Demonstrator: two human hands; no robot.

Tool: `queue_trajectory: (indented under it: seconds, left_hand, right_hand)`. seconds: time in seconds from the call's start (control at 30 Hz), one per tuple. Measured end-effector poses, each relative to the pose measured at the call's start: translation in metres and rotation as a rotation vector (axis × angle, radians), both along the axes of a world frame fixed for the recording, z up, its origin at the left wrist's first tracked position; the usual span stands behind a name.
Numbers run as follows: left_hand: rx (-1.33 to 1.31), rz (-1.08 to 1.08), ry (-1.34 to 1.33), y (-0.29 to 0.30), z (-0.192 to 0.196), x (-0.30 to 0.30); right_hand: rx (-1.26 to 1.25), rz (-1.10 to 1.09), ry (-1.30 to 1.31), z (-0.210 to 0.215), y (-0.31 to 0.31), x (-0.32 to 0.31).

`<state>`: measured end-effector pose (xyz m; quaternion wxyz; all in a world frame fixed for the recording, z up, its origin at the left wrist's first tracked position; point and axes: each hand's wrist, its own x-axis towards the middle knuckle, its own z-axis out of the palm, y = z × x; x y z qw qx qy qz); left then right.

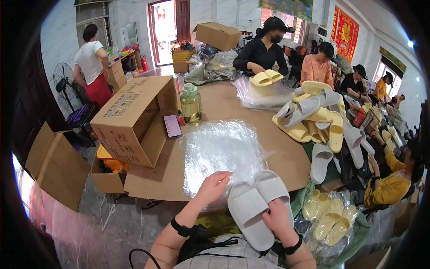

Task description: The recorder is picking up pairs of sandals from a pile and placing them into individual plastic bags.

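My right hand grips a pair of pale grey slide sandals, held together soles up at the near edge of the cardboard-covered table. My left hand pinches the near edge of a stack of clear plastic bags lying flat in front of me. The sandals' toes rest on the lower right corner of that stack.
A heap of yellow and grey sandals lies at the right. An open cardboard box, a phone and a green water jug stand at the left. Bagged yellow sandals pile below right. Several people sit around the table.
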<state>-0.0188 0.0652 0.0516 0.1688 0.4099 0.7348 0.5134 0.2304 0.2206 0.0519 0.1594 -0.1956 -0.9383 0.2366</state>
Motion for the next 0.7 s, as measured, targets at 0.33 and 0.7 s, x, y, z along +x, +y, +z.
queue_trajectory:
  seconds: [0.33,0.7]
  left_hand:
    - [-0.106,-0.161,-0.536,0.011,0.003,-0.002]
    - [-0.081,-0.11,0.449,0.002,0.02,0.034]
  right_hand:
    - [-0.098,0.469,0.293,0.023,-0.004,0.004]
    - [-0.031,0.121,0.1,0.001,-0.004,-0.015]
